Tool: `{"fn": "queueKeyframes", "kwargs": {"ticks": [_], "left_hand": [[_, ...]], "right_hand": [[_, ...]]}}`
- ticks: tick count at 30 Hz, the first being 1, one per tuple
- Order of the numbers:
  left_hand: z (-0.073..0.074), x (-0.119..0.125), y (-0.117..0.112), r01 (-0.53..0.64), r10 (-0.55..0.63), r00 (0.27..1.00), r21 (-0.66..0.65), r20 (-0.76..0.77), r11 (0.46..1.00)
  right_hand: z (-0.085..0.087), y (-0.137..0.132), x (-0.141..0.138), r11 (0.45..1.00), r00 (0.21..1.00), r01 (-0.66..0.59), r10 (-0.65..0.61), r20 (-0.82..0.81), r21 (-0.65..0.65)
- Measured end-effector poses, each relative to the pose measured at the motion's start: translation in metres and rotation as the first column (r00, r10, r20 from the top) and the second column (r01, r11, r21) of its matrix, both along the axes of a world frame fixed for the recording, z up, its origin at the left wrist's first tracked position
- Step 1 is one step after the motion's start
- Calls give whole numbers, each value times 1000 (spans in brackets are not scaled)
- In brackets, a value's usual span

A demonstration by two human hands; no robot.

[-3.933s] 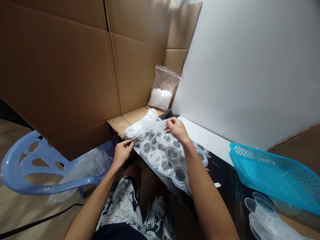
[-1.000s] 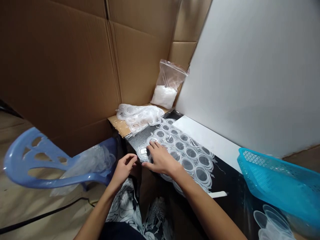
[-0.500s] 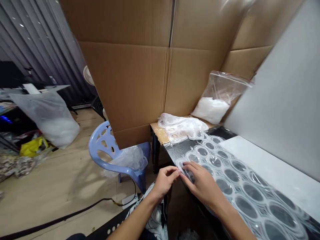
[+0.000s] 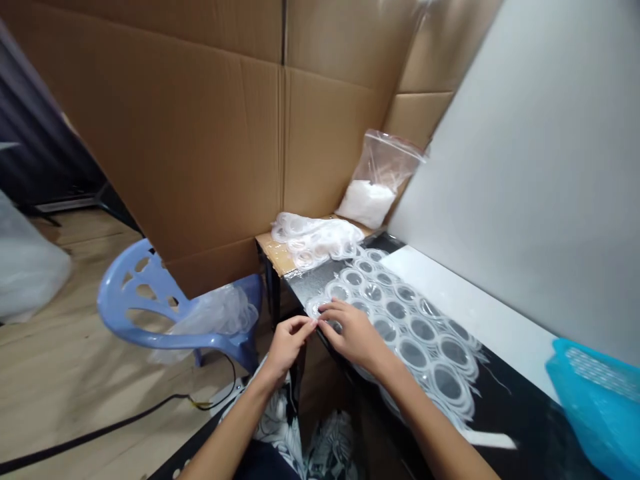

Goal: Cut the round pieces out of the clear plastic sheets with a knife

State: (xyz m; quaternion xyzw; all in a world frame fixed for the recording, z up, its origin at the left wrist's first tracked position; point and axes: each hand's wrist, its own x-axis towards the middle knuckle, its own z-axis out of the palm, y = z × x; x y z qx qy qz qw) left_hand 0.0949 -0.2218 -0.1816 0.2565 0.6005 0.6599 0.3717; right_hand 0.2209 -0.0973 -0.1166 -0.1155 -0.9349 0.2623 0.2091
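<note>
A clear plastic sheet of round moulded lids (image 4: 405, 330) lies on the black table (image 4: 505, 413). My right hand (image 4: 353, 330) rests on the sheet's near left corner, fingers curled down onto a lid. My left hand (image 4: 287, 343) is at the table's edge beside it, fingertips pinched at the same corner of the sheet. A crumpled heap of clear plastic rings (image 4: 315, 237) lies on the cardboard flap (image 4: 273, 253) beyond the sheet.
Tall cardboard panels (image 4: 200, 133) wall off the back and left. A zip bag of white material (image 4: 375, 183) leans in the corner. A white board (image 4: 525, 167) stands at the right, a blue basket (image 4: 600, 407) at the far right. A blue plastic chair (image 4: 165, 313) with a clear bag stands left.
The crumpled plastic that both hands held up now lies on the cardboard flap. Both hands have come down to the near left corner of the lid sheet. The camera has swung about.
</note>
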Motion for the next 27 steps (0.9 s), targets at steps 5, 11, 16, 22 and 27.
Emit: {"fn": "queueKeyframes", "kwargs": {"ticks": [5, 11, 16, 22, 27], "left_hand": [[-1, 0, -1, -2, 2, 1000, -9, -14, 1000], [-2, 0, -3, -15, 15, 1000, -12, -9, 1000], [-3, 0, -2, -22, 22, 1000, -10, -17, 1000], [-6, 2, 3, -40, 39, 999, -13, -13, 999], [-5, 1, 4, -42, 42, 999, -5, -3, 999]], "right_hand": [[1, 2, 1, 999, 1000, -1, 2, 3, -37], [1, 3, 2, 999, 1000, -3, 4, 25, -34], [2, 3, 1, 999, 999, 0, 1, 35, -41], [-1, 4, 1, 999, 1000, -4, 6, 29, -43], [-1, 3, 1, 998, 999, 5, -2, 38, -58]]}}
